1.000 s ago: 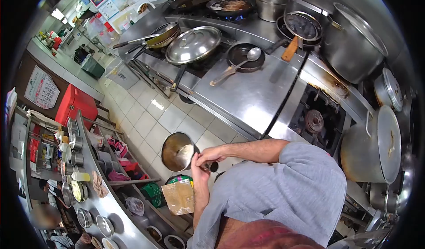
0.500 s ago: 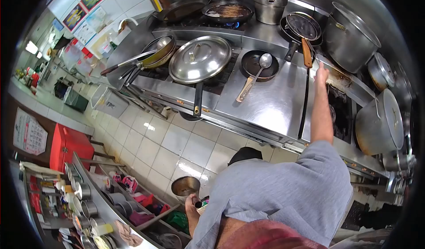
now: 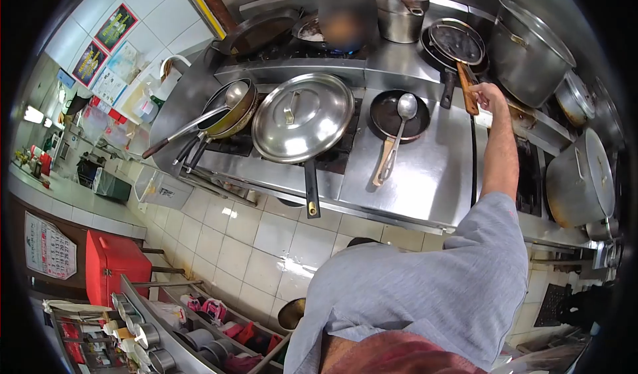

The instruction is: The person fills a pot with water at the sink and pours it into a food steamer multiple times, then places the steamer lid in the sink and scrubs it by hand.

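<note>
My right hand (image 3: 490,97) reaches out over the stove, its fingers curled beside the wooden handle (image 3: 467,89) of a round mesh strainer (image 3: 456,40). A thin metal piece shows by the fingertips, and I cannot make out what exactly they grip. Under the strainer lies a dark frying pan (image 3: 448,88) with a black handle. My left hand is hidden behind my body. The metal pan (image 3: 292,313) low on that side is only partly visible. A metal spoon (image 3: 407,108) rests in a small black frying pan (image 3: 383,113) on the steel top.
A large lidded pan (image 3: 302,118) sits on the burners, beside stacked pans (image 3: 229,111) with a ladle. Tall pots (image 3: 531,55) stand at the back right, another pot (image 3: 579,178) at the right. A blurred patch covers part of the rear burner. A red box (image 3: 116,264) stands left.
My right hand has come up against the strainer's wooden handle, its fingers now curled. My left hand, earlier holding the metal pan, has gone out of sight. The view has shifted.
</note>
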Demonstrator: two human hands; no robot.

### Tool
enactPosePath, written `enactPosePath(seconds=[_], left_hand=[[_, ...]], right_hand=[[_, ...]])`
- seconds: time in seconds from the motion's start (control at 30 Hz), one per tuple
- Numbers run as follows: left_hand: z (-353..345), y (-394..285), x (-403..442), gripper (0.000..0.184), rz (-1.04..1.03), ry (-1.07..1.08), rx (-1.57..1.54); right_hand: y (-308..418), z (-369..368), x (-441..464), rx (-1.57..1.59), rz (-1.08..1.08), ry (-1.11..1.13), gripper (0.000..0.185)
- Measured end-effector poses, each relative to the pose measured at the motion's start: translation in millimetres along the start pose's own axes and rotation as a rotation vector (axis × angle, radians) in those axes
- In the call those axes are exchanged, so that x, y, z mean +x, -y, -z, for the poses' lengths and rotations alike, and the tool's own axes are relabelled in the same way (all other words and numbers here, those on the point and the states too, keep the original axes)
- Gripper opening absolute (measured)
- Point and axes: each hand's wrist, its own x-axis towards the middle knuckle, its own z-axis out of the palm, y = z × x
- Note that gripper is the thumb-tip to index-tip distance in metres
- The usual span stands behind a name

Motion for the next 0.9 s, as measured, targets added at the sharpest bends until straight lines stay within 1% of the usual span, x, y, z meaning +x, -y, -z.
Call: enactPosePath(seconds=[0.07, 0.1, 0.13, 0.2, 0.23, 0.27, 0.33, 0.4, 0.47, 0.53, 0.6, 0.67, 0.73, 0.77, 0.8, 0.87, 0.9], left_hand=[[2, -7, 11, 0.024, 0.005, -0.01, 0.015], [3, -9, 15, 0.023, 0.011, -0.013, 0.025], [4, -12, 18, 0.023, 0.017, -0.011, 0.036], [0, -22, 19, 0.023, 0.031, -0.009, 0.058], [0, -27, 21, 0.022, 0.036, -0.005, 0.069], [0, -32, 22, 0.022, 0.036, -0.004, 0.08], [1, -45, 28, 0.021, 0.044, -0.002, 0.096], [7, -51, 35, 0.021, 0.056, 0.001, 0.115], [11, -59, 42, 0.02, 0.06, 0.004, 0.126], [15, -67, 50, 0.02, 0.079, 0.003, 0.126], [21, -74, 60, 0.019, 0.096, 0.009, 0.135], [25, -79, 69, 0.019, 0.117, 0.017, 0.134], [28, -80, 73, 0.018, 0.153, 0.032, 0.12], [28, -83, 74, 0.017, 0.231, 0.09, 0.094], [27, -81, 75, 0.017, 0.227, 0.089, 0.089], [27, -74, 70, 0.017, 0.182, 0.056, 0.1], [25, -71, 68, 0.017, 0.165, 0.043, 0.098]], right_hand=[[13, -5, 6, 0.303, 0.014, 0.062, 0.028], [12, -2, 20, 0.409, 0.063, 0.208, 0.022], [12, -3, 28, 0.408, 0.059, 0.206, 0.022], [24, -16, 16, 0.925, 0.033, 0.53, 0.016], [27, -23, 8, 0.963, 0.077, 0.547, 0.009], [28, -30, -3, 0.969, 0.079, 0.545, 0.009], [21, -45, -41, 1.113, 0.039, 0.64, 0.008], [17, -74, -107, 1.013, 0.052, 0.496, 0.005], [13, -109, -167, 0.859, 0.224, 0.478, 0.007], [18, -144, -201, 0.8, 0.185, 0.517, 0.015], [25, -177, -198, 0.724, 0.189, 0.579, 0.021], [48, -211, -192, 0.636, 0.257, 0.567, 0.024], [72, -243, -167, 0.502, 0.382, 0.495, 0.027], [85, -258, -150, 0.386, 0.468, 0.4, 0.028], [96, -270, -131, 0.269, 0.55, 0.305, 0.029], [118, -291, -94, 0.024, 0.582, 0.088, 0.027], [129, -296, -88, -0.042, 0.55, 0.015, 0.025]])
